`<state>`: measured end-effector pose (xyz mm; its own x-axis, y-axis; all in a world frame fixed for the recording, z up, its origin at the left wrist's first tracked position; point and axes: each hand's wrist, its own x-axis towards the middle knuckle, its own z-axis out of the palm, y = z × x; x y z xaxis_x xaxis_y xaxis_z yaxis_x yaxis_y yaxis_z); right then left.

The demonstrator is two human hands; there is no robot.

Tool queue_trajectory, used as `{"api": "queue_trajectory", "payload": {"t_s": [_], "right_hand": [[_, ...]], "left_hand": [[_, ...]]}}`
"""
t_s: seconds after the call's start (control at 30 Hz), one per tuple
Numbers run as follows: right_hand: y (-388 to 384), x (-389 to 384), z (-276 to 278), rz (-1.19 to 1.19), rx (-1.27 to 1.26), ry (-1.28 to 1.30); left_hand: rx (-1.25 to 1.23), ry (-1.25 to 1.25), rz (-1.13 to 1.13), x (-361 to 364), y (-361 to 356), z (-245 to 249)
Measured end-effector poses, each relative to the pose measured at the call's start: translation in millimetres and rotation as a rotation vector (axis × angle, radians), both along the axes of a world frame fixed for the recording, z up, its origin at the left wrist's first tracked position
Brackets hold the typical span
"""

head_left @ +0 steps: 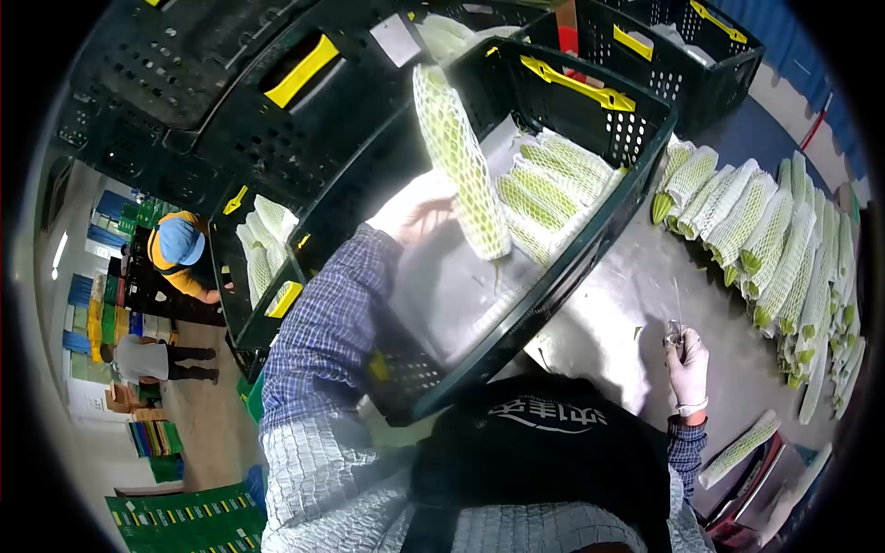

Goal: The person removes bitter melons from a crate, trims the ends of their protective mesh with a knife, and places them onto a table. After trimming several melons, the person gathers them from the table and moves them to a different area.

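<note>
My left hand (417, 208), gloved in white, is closed around a long green gourd (461, 161) in a white foam net sleeve. It holds the gourd tilted over a dark green plastic crate (544, 309) with yellow handles. Inside the crate, several netted gourds (544, 189) lie side by side at the far end, on a pale liner (442, 304). Over the metal table to the right, my right hand (688, 369), also gloved, is closed on a small metal tool (676, 330) with a thin pointed end. Its exact kind I cannot tell.
Many netted gourds (774, 230) are heaped along the table's right side. Other dark crates (687, 78) stand behind, and a crate at left holds netted gourds (263, 241). Two people (175, 253) (143, 359) are off to the left. One netted gourd (740, 449) lies at lower right.
</note>
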<state>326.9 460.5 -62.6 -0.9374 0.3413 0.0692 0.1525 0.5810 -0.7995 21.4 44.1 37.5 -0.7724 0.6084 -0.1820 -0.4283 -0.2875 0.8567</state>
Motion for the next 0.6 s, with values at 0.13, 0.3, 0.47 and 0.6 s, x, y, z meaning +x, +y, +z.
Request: {"api": "queue_trajectory", "payload": {"t_s": [0.13,0.3,0.47,0.6], "right_hand": [[-6,-23,24,0.068,-0.082,0.026],[-26,-81,108,0.250,-0.088,0.196],[-85,-140,188,0.424,-0.162,0.519],[-146,-178,243,0.468,-0.079,0.924]], "left_hand": [[0.202,0.041,0.031,18,-6,73],[0.558,0.039,-0.161,48,-7,90],[0.137,0.249,0.028,79,2,87],[-0.049,0.323,-0.040,95,11,91]]}}
